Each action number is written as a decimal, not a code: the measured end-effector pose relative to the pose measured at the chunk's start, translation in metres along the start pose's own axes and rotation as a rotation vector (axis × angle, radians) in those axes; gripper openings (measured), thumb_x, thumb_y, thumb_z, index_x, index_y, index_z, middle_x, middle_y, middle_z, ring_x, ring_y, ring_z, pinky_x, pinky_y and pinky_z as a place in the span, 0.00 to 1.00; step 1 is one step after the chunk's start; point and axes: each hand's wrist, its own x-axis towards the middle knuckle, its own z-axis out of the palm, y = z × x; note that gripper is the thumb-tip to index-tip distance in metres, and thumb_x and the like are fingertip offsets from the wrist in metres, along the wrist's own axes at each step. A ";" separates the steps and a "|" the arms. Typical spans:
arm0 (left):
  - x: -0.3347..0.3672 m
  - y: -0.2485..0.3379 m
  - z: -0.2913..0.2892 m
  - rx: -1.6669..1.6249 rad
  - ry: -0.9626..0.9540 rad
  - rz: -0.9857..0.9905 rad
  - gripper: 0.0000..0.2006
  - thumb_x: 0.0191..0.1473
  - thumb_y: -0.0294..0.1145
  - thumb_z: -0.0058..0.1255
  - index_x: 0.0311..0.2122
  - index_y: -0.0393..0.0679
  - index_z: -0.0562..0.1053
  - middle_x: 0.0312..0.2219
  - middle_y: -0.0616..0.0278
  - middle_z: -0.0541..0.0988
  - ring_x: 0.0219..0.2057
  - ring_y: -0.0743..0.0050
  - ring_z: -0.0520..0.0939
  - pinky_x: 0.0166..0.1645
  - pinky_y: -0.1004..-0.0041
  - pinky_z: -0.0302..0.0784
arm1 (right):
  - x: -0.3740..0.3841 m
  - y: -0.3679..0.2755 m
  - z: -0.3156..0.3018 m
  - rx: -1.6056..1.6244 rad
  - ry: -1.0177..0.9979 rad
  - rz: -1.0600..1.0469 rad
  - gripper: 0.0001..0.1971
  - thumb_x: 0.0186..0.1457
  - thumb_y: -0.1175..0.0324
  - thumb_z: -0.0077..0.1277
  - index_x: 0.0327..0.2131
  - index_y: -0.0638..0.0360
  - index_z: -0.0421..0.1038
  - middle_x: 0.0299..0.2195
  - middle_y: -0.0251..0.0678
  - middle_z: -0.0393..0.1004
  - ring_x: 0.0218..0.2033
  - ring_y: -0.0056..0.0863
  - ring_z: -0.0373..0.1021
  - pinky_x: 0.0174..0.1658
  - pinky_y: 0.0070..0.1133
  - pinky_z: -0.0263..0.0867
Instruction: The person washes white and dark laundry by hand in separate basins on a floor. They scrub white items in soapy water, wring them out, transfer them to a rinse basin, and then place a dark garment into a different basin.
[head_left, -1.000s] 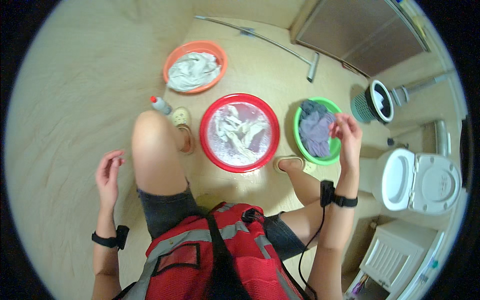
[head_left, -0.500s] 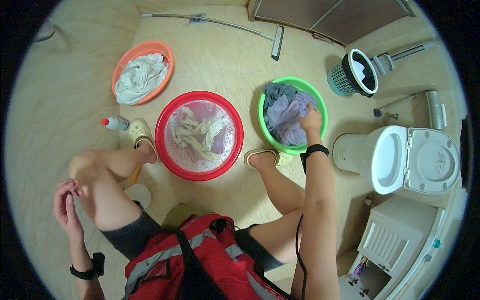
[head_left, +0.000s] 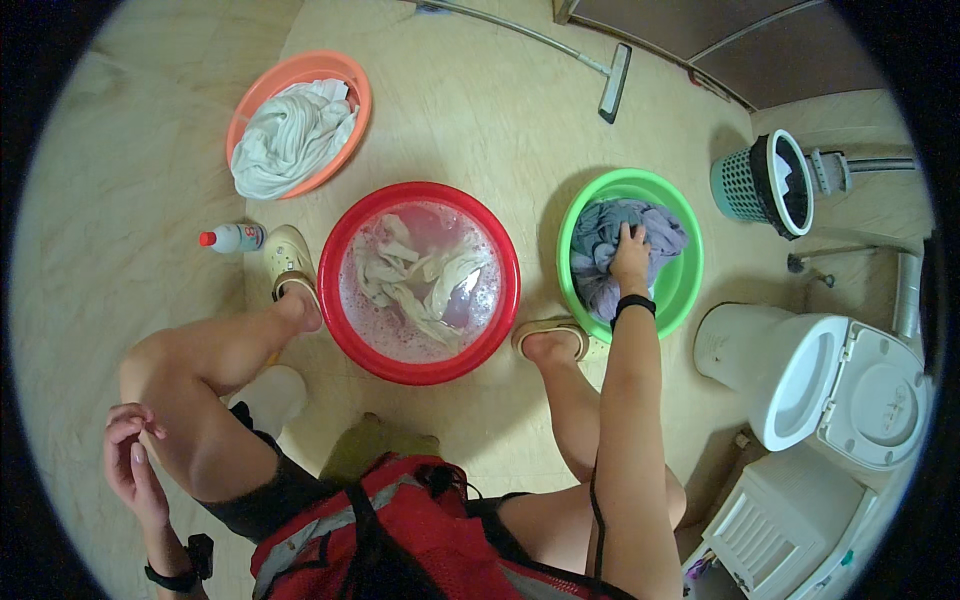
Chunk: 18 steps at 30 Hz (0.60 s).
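My right hand [head_left: 629, 258] is in the green basin [head_left: 692, 290], its fingers curled into a bundle of grey and lilac clothes [head_left: 655, 225]. Some fingertips are sunk in the fabric. My left hand [head_left: 134, 465] hangs beside my left knee, loosely bent, with nothing in it. Between my feet stands a red basin [head_left: 334, 318] of cloudy, sudsy water. Cream-white cloth [head_left: 432, 285] floats twisted in that water. Beyond it, at the far left, an orange basin [head_left: 362, 105] holds a heap of white cloth [head_left: 290, 140].
A red-capped bottle [head_left: 236, 238] lies by my left clog [head_left: 286, 258]. Across the floor rests a long-handled squeegee [head_left: 615, 85]. To the right are a mesh waste bin [head_left: 738, 187], a toilet [head_left: 765, 365] and a white louvred cabinet [head_left: 775, 515]. A low stool [head_left: 350, 450] is under me.
My right hand has shifted from the right side of the clothes to their middle, and the bundle sits differently in the green basin. My left hand stays by the knee. The view has shifted slightly.
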 end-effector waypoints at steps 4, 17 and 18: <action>-0.012 0.003 -0.006 0.001 0.024 0.010 0.09 0.56 0.30 0.39 0.38 0.37 0.67 0.37 0.52 0.68 0.36 0.69 0.69 0.39 0.73 0.68 | -0.015 0.001 -0.028 0.094 0.179 -0.191 0.24 0.37 0.81 0.49 0.43 0.56 0.63 0.45 0.51 0.63 0.39 0.54 0.67 0.41 0.38 0.65; -0.054 -0.010 -0.021 -0.246 0.076 0.154 0.09 0.55 0.27 0.39 0.37 0.34 0.68 0.37 0.52 0.71 0.31 0.72 0.72 0.39 0.73 0.68 | -0.178 0.075 -0.392 0.421 0.637 -0.525 0.30 0.43 0.70 0.51 0.53 0.66 0.57 0.49 0.49 0.62 0.51 0.34 0.60 0.54 0.26 0.55; -0.058 -0.012 -0.023 -0.257 0.077 0.174 0.09 0.55 0.26 0.39 0.38 0.34 0.68 0.37 0.52 0.71 0.32 0.72 0.72 0.39 0.74 0.68 | -0.202 0.045 -0.430 0.351 0.618 -0.662 0.28 0.39 0.74 0.56 0.48 0.67 0.63 0.42 0.42 0.70 0.44 0.29 0.66 0.50 0.24 0.59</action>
